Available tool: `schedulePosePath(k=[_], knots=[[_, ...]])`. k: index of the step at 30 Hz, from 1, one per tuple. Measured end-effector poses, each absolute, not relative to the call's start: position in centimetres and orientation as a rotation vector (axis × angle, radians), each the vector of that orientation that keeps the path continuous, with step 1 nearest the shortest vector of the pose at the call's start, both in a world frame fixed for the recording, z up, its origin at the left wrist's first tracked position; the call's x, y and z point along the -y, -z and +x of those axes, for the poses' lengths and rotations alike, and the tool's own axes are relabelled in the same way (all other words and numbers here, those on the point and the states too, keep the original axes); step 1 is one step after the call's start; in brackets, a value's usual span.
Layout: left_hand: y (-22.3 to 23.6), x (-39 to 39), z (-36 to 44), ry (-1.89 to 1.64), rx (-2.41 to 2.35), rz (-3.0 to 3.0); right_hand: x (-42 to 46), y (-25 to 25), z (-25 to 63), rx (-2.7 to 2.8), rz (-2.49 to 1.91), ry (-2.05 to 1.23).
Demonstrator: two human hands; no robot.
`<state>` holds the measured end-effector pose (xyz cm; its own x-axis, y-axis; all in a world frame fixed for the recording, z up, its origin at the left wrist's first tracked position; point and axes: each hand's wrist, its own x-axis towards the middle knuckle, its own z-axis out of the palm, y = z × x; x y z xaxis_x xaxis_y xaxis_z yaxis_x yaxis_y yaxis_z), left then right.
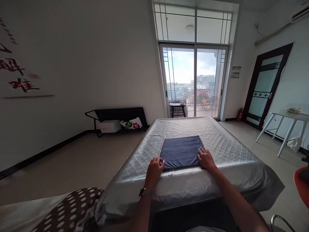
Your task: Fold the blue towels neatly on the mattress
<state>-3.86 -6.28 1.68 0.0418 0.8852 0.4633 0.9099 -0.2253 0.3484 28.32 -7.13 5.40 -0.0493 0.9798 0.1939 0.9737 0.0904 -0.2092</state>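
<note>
A dark blue towel [182,151] lies flat on the silver quilted cover [224,145] of a table in front of me. My left hand [154,169] is at the towel's near left corner, its fingers curled and the thumb bent in as if pinching the edge. How much cloth sits between those fingertips is hard to see. At the near right side, my right hand [205,158] rests with fingers stretched out over the towel's edge, open and flat. A dark band circles my left wrist.
A brown polka-dot cloth [70,209] lies at the lower left. Against the wall, a black rack [116,117] holds white boxes and a bag. At right are a white side table [287,116], a red seat [300,183] and a dark-framed door [267,87]. Sliding glass doors [194,80] stand beyond.
</note>
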Motion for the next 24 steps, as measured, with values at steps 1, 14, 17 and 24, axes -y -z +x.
schedulePosePath(k=[1,14,17,24], knots=[[-1.8,6.4,-3.8,0.983,1.923,-2.246,7.3,-5.7,28.4,2.073,-1.902,-0.001],[-3.1,8.3,-3.5,1.328,1.799,-2.34,13.0,-8.9,34.6,2.061,-1.785,-0.292],[-3.9,9.0,-4.3,1.175,1.865,-2.441,13.0,-9.3,34.9,2.093,-1.81,-0.335],[-4.2,11.2,-6.4,0.988,1.884,-2.533,12.6,-8.7,34.2,2.139,-1.895,-0.395]])
